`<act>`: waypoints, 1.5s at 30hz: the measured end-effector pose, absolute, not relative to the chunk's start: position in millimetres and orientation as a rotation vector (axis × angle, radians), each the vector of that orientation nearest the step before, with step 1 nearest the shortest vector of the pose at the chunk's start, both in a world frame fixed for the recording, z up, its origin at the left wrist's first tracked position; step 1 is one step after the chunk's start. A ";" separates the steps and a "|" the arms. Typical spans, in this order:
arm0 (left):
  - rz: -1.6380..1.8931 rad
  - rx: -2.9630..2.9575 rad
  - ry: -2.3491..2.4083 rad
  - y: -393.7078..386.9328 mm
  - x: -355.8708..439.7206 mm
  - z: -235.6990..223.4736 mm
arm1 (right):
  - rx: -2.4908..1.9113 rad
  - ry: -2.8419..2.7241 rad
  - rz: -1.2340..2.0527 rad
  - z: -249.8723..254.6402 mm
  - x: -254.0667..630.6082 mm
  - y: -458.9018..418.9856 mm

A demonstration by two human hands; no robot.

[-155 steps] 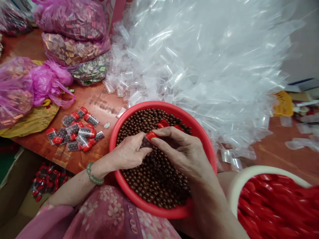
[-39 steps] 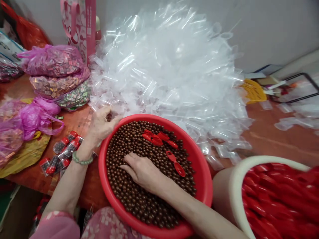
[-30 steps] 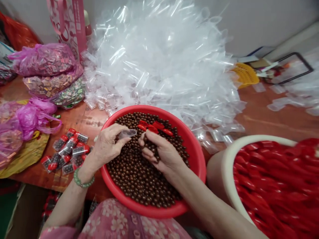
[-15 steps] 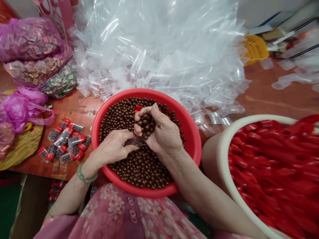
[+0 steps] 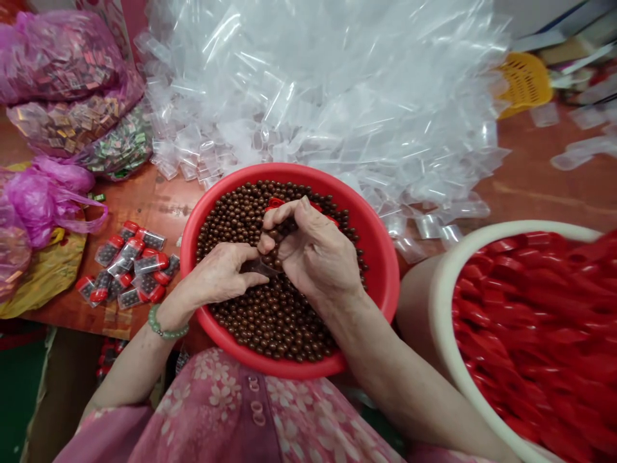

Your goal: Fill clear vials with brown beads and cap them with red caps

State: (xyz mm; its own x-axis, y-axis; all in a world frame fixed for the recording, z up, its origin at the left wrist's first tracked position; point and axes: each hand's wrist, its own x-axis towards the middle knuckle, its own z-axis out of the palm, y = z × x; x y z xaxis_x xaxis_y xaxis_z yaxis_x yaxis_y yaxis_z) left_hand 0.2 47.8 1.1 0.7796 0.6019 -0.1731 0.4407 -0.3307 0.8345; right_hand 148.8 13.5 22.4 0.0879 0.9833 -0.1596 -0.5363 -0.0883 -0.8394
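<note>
My left hand point(image 5: 226, 273) pinches a clear plastic tube point(image 5: 263, 267) over a red basin point(image 5: 393, 283) of shiny brown balls point(image 5: 274, 321). Its mouth points toward my right hand point(image 5: 318, 247), which is cupped around some of the brown balls. A few balls show between the right fingers and at the tube's mouth; the rest are hidden by the palm. Behind the right hand, red plastic pieces point(image 5: 276, 203) lie on the balls. To the left, filled tubes with red caps point(image 5: 130, 260) form a small heap on the table.
A large pile of clear empty tubes point(image 5: 313, 116) spreads behind the basin. At right stands a cream bucket point(image 5: 436, 308) full of red plastic parts point(image 5: 540, 334). Pink bags of small pieces point(image 5: 62, 71) sit far left, and a yellow basket point(image 5: 525, 83) is at back right.
Fewer balls show in my right hand, which has turned palm-down more over the tube. Balls now appear at the tube's mouth. The view has shifted slightly.
</note>
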 end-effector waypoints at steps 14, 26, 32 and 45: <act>0.320 1.550 0.709 46.0 -5.8 2.7 | -1.116 -1.147 1.275 16.0 183.6 -7.6; 0.441 1.621 0.779 51.5 -3.3 2.0 | -1.304 -1.313 1.256 15.4 184.6 -9.5; 0.492 1.518 0.741 51.3 -5.2 4.2 | -1.246 -1.256 1.377 15.3 183.6 -10.0; 0.468 1.575 0.731 50.3 -6.7 2.7 | -1.234 -1.348 1.285 13.9 182.5 -10.3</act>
State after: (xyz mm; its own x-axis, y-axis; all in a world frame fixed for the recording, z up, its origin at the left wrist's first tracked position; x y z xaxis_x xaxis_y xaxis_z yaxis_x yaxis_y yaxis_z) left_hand -6.7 50.3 2.7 0.7144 0.6900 -0.1166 0.1826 -0.0230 0.9829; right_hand 182.5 -10.3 13.9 -0.1226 0.9917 -0.0382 0.0855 -0.0278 -0.9960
